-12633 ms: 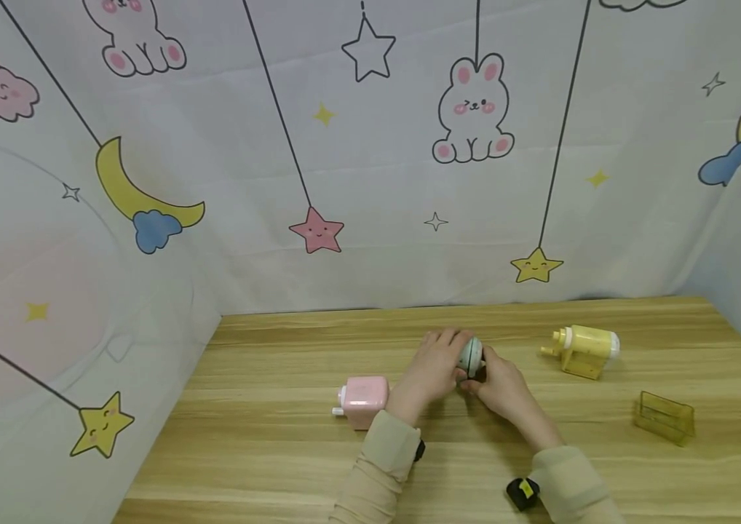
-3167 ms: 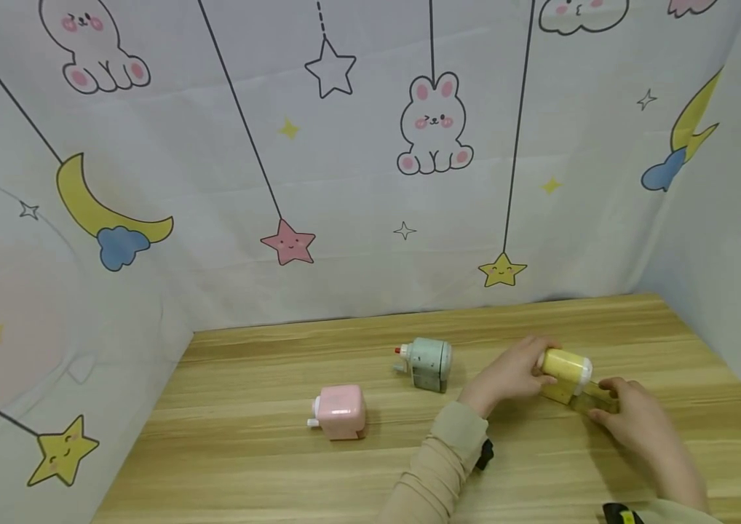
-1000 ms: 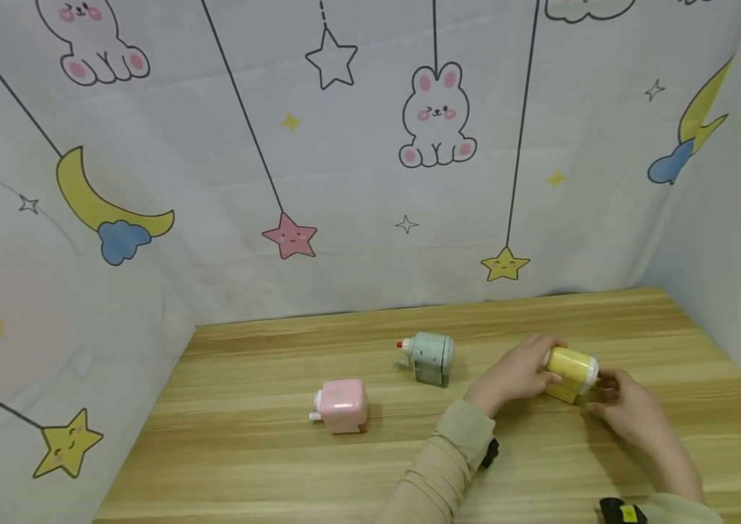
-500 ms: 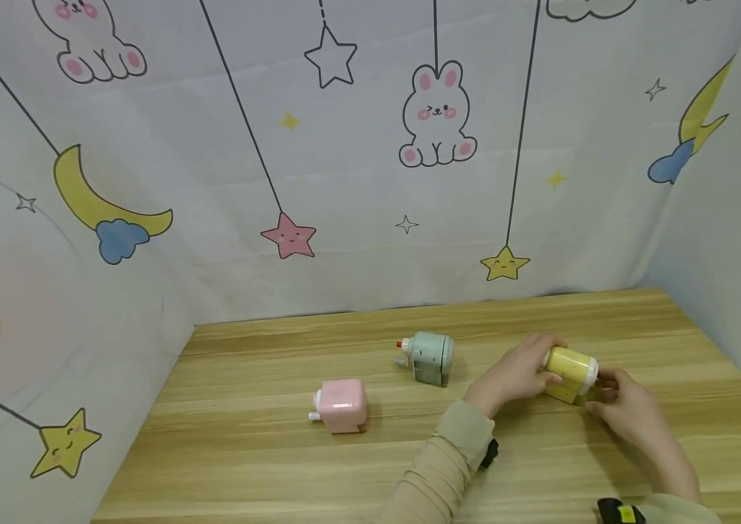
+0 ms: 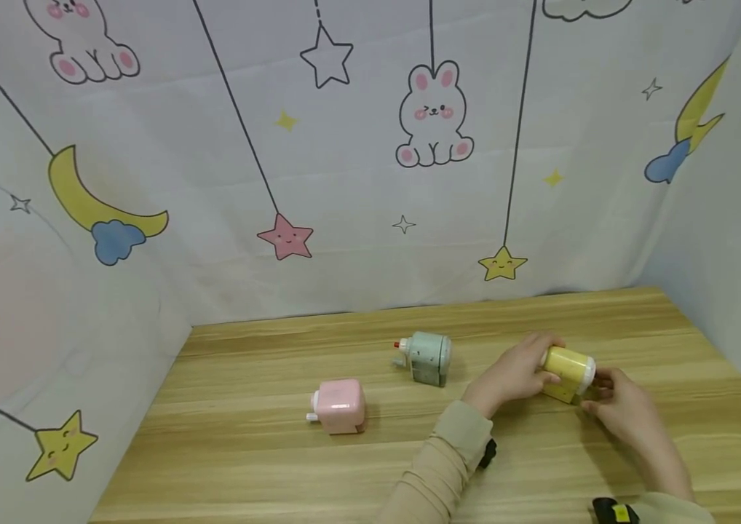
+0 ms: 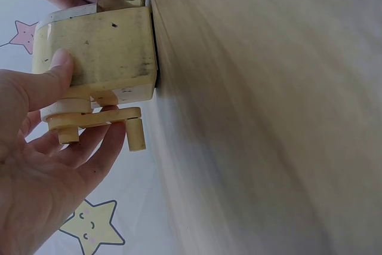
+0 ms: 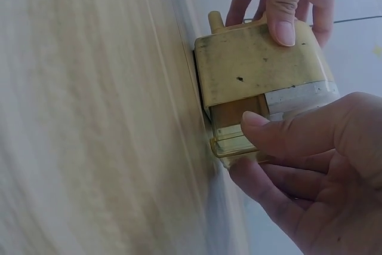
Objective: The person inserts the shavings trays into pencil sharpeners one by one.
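Note:
On the right of the table stands a yellow crank pencil sharpener (image 5: 567,364). My left hand (image 5: 517,370) grips its crank end; the left wrist view shows the thumb on the body and fingers behind the crank (image 6: 98,117). At the opposite end, my right hand (image 5: 629,411) pinches a clear yellow shavings drawer (image 7: 233,140) between thumb and fingers. The drawer sits partly inside the slot, its outer end sticking out. A pink sharpener (image 5: 341,406) and a green sharpener (image 5: 429,358) stand to the left, touched by neither hand.
The wood-grain table (image 5: 246,466) ends at a printed cloth backdrop (image 5: 357,160) behind, with cloth at both sides too. Black straps with small devices (image 5: 616,511) sit at the wrists.
Both hands have gone from the green sharpener to the yellow one. The drawer, earlier lying on the table, was picked up and has slid further into the slot. Little differs over the last second.

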Available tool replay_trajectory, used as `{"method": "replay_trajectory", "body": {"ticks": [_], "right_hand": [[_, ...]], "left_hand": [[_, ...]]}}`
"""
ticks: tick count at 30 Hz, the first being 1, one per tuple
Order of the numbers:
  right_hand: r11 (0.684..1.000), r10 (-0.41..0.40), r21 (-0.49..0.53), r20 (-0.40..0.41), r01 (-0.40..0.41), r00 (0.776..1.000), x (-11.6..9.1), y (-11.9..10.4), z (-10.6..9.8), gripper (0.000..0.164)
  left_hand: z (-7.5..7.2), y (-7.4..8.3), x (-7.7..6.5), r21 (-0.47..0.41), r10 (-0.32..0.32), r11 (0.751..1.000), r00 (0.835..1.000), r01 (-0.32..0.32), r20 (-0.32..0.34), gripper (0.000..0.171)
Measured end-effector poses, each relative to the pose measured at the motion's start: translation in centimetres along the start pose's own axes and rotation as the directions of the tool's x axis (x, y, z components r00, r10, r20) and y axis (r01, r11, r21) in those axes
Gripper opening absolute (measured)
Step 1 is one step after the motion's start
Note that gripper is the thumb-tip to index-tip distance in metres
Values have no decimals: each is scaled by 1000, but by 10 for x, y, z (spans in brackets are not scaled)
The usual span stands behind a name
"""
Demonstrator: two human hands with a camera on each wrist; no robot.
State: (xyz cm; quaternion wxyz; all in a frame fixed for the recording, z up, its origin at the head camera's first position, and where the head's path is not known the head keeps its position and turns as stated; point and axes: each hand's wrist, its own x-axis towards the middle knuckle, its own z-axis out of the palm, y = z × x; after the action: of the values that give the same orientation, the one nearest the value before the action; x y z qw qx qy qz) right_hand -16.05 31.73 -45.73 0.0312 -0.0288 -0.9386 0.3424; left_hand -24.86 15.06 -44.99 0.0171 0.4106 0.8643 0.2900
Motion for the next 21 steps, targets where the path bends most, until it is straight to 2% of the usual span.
{"method": "replay_trajectory", "body": {"ticks": [12, 21], "right_hand": [[1000, -7, -4, 38, 7, 999, -1, 2, -4, 68], [1000, -28, 0, 33, 28, 999, 2, 5, -1, 68]], "left_hand": [[0, -2, 0, -18, -11, 1000, 1000, 11, 6, 50], [-1, 0, 0, -14, 1, 1000, 1000, -1, 4, 49]]}}
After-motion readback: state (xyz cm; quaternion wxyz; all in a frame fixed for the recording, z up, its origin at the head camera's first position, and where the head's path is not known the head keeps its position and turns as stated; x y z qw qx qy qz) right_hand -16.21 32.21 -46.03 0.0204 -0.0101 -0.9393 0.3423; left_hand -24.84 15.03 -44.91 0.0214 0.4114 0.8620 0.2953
